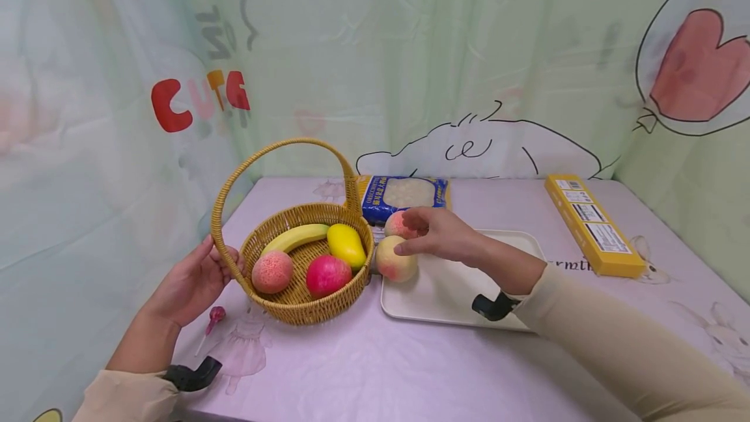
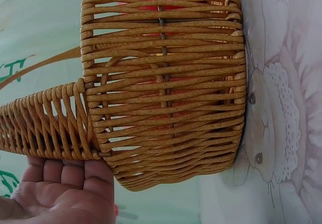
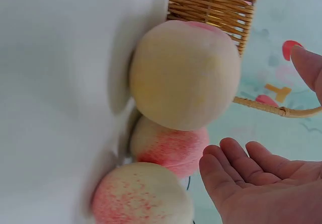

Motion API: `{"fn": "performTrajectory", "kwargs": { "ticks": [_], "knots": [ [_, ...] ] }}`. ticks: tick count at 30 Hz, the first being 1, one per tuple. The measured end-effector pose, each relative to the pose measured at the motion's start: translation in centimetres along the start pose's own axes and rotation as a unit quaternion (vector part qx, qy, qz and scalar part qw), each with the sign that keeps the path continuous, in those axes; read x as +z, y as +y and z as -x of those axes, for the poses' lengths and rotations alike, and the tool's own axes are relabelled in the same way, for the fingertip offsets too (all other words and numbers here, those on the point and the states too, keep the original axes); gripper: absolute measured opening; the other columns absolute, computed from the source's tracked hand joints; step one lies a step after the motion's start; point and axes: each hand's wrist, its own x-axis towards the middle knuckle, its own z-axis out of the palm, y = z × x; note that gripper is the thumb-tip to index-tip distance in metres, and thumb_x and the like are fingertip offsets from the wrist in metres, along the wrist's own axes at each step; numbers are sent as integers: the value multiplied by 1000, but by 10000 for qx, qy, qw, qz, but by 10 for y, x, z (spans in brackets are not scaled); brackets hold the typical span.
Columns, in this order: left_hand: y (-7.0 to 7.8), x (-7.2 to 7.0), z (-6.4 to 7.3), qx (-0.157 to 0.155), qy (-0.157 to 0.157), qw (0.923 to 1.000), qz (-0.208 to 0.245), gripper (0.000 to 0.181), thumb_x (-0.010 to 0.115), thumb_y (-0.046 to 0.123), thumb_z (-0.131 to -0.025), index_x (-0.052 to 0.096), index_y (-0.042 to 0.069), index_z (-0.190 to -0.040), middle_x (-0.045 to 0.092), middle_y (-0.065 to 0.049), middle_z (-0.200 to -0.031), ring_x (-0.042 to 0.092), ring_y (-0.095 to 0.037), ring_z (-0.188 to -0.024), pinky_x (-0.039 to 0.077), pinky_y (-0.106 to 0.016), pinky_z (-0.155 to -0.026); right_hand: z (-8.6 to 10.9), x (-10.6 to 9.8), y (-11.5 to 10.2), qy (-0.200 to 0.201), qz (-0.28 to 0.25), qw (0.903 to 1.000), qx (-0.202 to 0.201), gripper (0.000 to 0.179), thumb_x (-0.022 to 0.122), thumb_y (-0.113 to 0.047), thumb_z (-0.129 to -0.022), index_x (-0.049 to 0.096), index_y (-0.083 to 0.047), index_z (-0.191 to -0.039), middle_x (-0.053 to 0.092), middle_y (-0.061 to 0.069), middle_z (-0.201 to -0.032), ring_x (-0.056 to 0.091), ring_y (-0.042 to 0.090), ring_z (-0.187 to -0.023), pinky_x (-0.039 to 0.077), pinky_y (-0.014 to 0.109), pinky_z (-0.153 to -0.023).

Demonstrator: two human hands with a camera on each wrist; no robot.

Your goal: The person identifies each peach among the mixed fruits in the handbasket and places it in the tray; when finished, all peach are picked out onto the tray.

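My left hand (image 1: 196, 282) holds the side of the wicker basket's (image 1: 299, 313) upright handle; its fingertips are partly hidden behind the weave in the left wrist view. Inside the basket lie a banana (image 1: 295, 238), a yellow mango (image 1: 346, 246), a rough pink peach (image 1: 272, 272) and a pinkish-red round fruit (image 1: 328, 276). Over the left end of the white tray (image 1: 463, 311), my right hand (image 1: 442, 234) hovers with spread fingers, apart from the fruit. Near it are a pale peach (image 3: 183, 78), a pinker peach (image 3: 173, 148) and another peach (image 3: 143, 196), which the head view hides.
A blue-and-yellow pasta bag (image 1: 404, 195) lies behind the peaches. To the right of the tray is a long yellow box (image 1: 594, 226). A wrapped lollipop (image 1: 215, 318) lies near my left wrist. Printed curtains surround the table (image 1: 351, 370).
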Motion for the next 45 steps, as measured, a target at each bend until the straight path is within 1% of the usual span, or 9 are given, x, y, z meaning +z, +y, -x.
{"fn": "performTrajectory", "kwargs": {
  "ticks": [3, 8, 15, 20, 22, 25, 30, 39, 45],
  "knots": [
    [0, 0, 1, -21, 29, 10000, 39, 56, 11, 32, -115, 62, 10, -123, 70, -4, -117, 62, -17, -114, 44, -27, -104, 0, -2, -3, 2, -7, 9999, -169, 84, 85, -40, -84, 50, 2, -148, 59, 22, -146, 56, 38, -133, 44, 53, -113],
    [-1, 0, 3, -69, 88, 9999, 49, 54, 12, 32, -115, 61, 11, -122, 70, -4, -117, 62, -17, -114, 45, -26, -104, 1, -4, -10, -20, -78, 9995, -307, 83, 85, -36, -84, 49, 4, -148, 58, 23, -146, 54, 40, -135, 41, 54, -116],
    [0, 0, 4, -66, 114, 9999, -1, 55, 12, 32, -115, 62, 11, -122, 70, -3, -117, 62, -17, -114, 45, -26, -104, 0, -4, -21, -179, -285, 9981, -509, 79, 84, -33, -86, 50, 1, -148, 55, 23, -149, 52, 41, -139, 39, 53, -118],
    [-1, -1, 5, -51, 97, 9999, 14, 57, 13, 33, -115, 64, 10, -122, 71, -3, -117, 62, -17, -114, 45, -27, -104, -1, -2, -30, -322, -424, 9967, -615, 79, 83, -31, -87, 48, 2, -150, 56, 22, -149, 52, 42, -139, 38, 53, -119],
    [-1, -2, 5, -48, 87, 9999, 36, 58, 13, 33, -115, 65, 9, -122, 71, -4, -117, 62, -17, -115, 45, -27, -104, -2, 0, -33, -360, -433, 9965, -617, 79, 83, -31, -87, 48, 1, -150, 57, 20, -149, 52, 41, -139, 38, 51, -119],
    [-1, -2, 6, -45, 78, 9999, 73, 57, 13, 32, -115, 64, 10, -122, 71, -4, -117, 62, -17, -115, 45, -27, -104, -4, 2, -38, -424, -448, 9954, -727, 76, 83, -30, -87, 50, 0, -149, 58, 18, -147, 54, 37, -138, 39, 50, -119],
    [-1, -1, 6, -55, 113, 9999, 1, 54, 13, 32, -115, 62, 11, -122, 71, -3, -117, 62, -17, -114, 45, -27, -104, -7, 3, -45, -598, -548, 9926, -900, 76, 82, -29, -87, 50, -1, -149, 59, 16, -146, 55, 33, -136, 39, 49, -119],
    [0, -1, 4, -83, 172, 9998, -101, 53, 13, 32, -115, 61, 12, -122, 70, -3, -116, 62, -17, -114, 45, -27, -104, -12, 6, -59, -894, -813, 9884, -922, 75, 82, -26, -87, 49, -3, -150, 57, 14, -149, 54, 31, -139, 38, 47, -120],
    [0, -1, 0, -28, 80, 9999, -121, 56, 13, 32, -115, 63, 9, -122, 71, -4, -117, 62, -18, -114, 45, -27, -104, -15, 8, -68, -923, -910, 9872, -924, 76, 83, -25, -86, 48, -3, -149, 58, 13, -148, 54, 30, -139, 39, 46, -120]
  ]
}}
